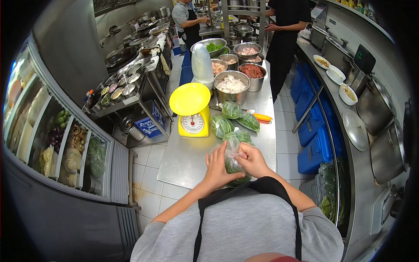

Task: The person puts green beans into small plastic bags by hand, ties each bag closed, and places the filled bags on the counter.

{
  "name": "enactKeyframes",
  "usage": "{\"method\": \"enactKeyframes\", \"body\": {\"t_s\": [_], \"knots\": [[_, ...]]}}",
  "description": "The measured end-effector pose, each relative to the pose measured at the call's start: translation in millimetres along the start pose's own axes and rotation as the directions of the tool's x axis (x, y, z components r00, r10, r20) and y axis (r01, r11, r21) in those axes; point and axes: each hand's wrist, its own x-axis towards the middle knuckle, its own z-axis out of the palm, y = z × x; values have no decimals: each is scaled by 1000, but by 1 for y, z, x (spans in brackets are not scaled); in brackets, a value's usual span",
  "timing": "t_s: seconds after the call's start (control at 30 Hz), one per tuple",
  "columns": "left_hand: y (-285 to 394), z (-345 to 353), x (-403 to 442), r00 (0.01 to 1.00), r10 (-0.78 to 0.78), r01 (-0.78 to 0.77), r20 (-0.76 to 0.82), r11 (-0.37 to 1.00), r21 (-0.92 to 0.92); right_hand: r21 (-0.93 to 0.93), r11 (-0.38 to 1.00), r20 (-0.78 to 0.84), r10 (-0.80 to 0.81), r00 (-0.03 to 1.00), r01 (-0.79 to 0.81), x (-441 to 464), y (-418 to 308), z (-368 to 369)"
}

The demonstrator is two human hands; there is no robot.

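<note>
Close to my body, a clear plastic bag of green vegetables (235,168) stands at the near edge of the steel table (183,163). My left hand (220,163) is wrapped round its left side, thumb across the front. The fingers of my right hand (251,159) are closed on the bag's gathered neck. Several more bags of greens (221,125) lie just beyond my hands. An orange-handled tool (262,117) rests behind them, partly covered. Left of the bags is a yellow scale (192,124) with an empty yellow pan (190,99).
Bowls of meat (232,84) and a bowl of chopped greens (214,46) stand farther back, beside a plastic-covered container (202,65). Two people (187,24) work beyond the table. A glass-topped fridge (65,144) is at left; a counter with pots (377,105) is at right.
</note>
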Motion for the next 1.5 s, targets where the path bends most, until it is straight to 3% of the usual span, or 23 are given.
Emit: {"method": "enactKeyframes", "body": {"t_s": [0.03, 0.1, 0.17, 0.2, 0.3, 0.37, 0.47, 0.53, 0.57, 0.67, 0.8, 0.87, 0.9, 0.97, 1.0, 1.07, 1.23, 1.3, 1.33, 1.37, 1.43, 1.47, 1.5], "knots": [[2, 10, -4, 988, -150, 152, -26, 979, 137, -5, 1000, -38, 10, 999, -10, -1, 0, 4], [-4, 27, -9, 984, -124, 139, -130, 984, 111, 30, 999, -82, 27, 996, -24, -4, 10, 13], [-23, 43, -9, 989, -25, -1, -143, 984, -180, 63, 997, -126, 46, 991, -38, -2, 12, 15], [-25, 41, -8, 990, -29, 3, -141, 983, -183, 45, 998, -89, 36, 995, -32, -2, 9, 14], [-36, 38, -6, 992, 112, -110, 62, 994, -29, -5, 1000, -11, -14, 1000, 14, -3, 12, 15], [-48, 54, -8, 973, -168, 193, 160, 968, -162, -36, 997, 27, -63, 998, 64, -3, 12, 16], [-53, 72, -4, 991, -136, 118, -20, 916, -385, -66, 997, 62, -42, 997, 46, -4, 14, 14], [-46, 68, -6, 990, -138, 103, -30, 852, -514, 202, 979, 98, 10, 995, -30, -4, 26, 7], [-44, 67, -6, 989, -142, 82, -44, 770, -633, 202, 979, 97, 9, 995, -29, -4, 28, 1], [-51, 63, -9, 991, -134, 90, -14, 736, -670, 268, 961, 8, -70, 998, 65, -4, 25, -20], [-52, 51, -3, 996, 0, 52, 85, 787, -615, 1, 994, 191, 109, 975, -111, -13, 30, -25], [-47, 49, -5, 977, 194, -156, 90, 934, -321, -173, 958, 162, -201, 966, 228, -14, 31, -13], [-37, 43, -6, 977, 192, -152, 93, 934, -322, -172, 959, 161, -198, 967, 225, -15, 31, -13], [-17, 29, 0, 983, 151, -184, -108, 870, -458, -192, 978, 55, -67, 996, 76, -14, 28, -17], [-21, 26, 3, 982, 153, -185, -108, 871, -456, -190, 979, 54, -69, 996, 78, -13, 23, -19], [-32, 19, 3, 1000, -18, 4, -14, 750, -662, -168, 971, 57, -161, 985, 168, -12, 8, -24], [-17, -3, 23, 998, 37, 11, 47, 660, -751, -249, 928, 210, -229, 950, 278, 1, -9, -31], [-17, -16, 28, 941, -70, 308, 332, 591, -746, -360, 851, -24, -419, 908, 384, 3, -17, -22], [-15, -17, 29, 943, -140, 324, 303, 602, -730, -445, 805, -82, -474, 877, 393, 3, -17, -20], [-12, -14, 28, 938, -158, 341, 309, 588, -733, -435, 814, -72, -457, 887, 384, 1, -20, -18], [-5, -10, 24, 973, -226, 132, 44, 387, -913, -505, 810, -14, -352, 936, 297, -8, -29, -16], [2, -14, 20, 955, -285, 189, 89, 348, -918, -415, 894, 17, -179, 984, 170, -12, -30, -11], [9, -14, 14, 943, -315, 213, 105, 329, -920, -402, 904, 33, -148, 988, 149, -16, -24, -7]]}}
